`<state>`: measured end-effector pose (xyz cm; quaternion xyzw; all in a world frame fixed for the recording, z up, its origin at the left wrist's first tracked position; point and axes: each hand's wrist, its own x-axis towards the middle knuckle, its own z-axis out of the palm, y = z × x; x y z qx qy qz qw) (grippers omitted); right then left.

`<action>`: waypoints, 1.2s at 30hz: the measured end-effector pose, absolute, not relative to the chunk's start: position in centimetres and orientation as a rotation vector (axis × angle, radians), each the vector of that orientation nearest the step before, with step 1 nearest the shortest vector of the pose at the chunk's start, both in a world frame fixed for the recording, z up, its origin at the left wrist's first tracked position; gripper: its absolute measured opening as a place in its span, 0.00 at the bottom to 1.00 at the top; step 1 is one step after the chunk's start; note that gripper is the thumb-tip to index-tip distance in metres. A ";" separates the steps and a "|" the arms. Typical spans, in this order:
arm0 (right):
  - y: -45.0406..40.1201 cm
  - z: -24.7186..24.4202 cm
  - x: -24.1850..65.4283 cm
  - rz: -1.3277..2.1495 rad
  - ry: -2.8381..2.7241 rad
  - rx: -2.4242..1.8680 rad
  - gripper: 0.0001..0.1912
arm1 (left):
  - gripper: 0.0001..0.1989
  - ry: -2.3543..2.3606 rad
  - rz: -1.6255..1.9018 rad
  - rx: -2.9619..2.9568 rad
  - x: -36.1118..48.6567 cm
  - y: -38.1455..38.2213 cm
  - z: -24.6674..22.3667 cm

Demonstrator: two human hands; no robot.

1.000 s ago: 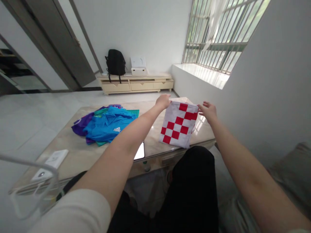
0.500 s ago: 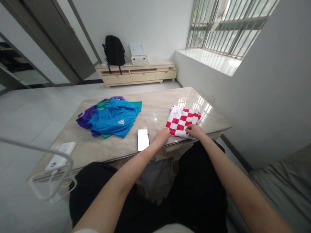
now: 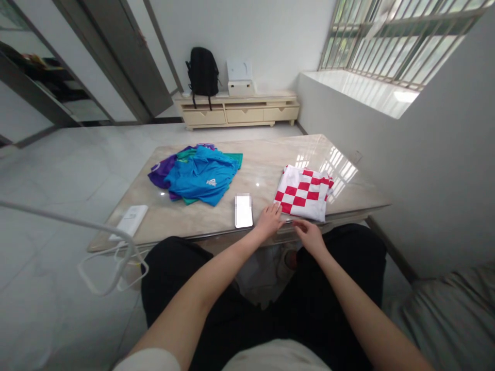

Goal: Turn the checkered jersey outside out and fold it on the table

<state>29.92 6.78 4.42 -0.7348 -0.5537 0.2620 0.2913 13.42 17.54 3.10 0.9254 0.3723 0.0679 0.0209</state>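
A folded red-and-white checkered garment (image 3: 303,193) lies near the front edge of the table. My left hand (image 3: 269,221) rests at its near left corner, fingers stretched out over the fabric's edge. Just in front of the garment, by the table edge, is my right hand (image 3: 310,237); its fingers are loosely bent and apart, with nothing visible in them. A phone (image 3: 243,212) with a bright screen lies left of my left hand. Farther left is a loose pile of clothes, with a blue shirt (image 3: 203,178) on top of green and purple ones.
The marble-look table (image 3: 263,159) spans the area before my knees. A white box (image 3: 129,220) sits at its left end, near a curved white stand arm (image 3: 133,250). Behind, a low cabinet (image 3: 243,114) carries a black backpack (image 3: 203,71) and white boxes.
My right hand has come off the checkered garment and moved toward me to the table edge. My left hand stays at its corner. The view has shifted to the left.
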 end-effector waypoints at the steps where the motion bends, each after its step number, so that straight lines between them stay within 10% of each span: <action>1: 7.1 4.9 30.6 0.580 -1.446 -2.001 0.21 | 0.33 1.171 0.208 2.871 13.3 17.2 3.1; 12: 15.8 4.3 33.2 0.196 -1.397 -2.450 0.41 | 0.36 1.255 0.186 2.836 12.0 14.4 4.0; 36: 32.0 2.2 36.0 0.181 -1.790 -2.328 0.40 | 0.10 0.446 0.064 2.679 5.9 8.2 10.2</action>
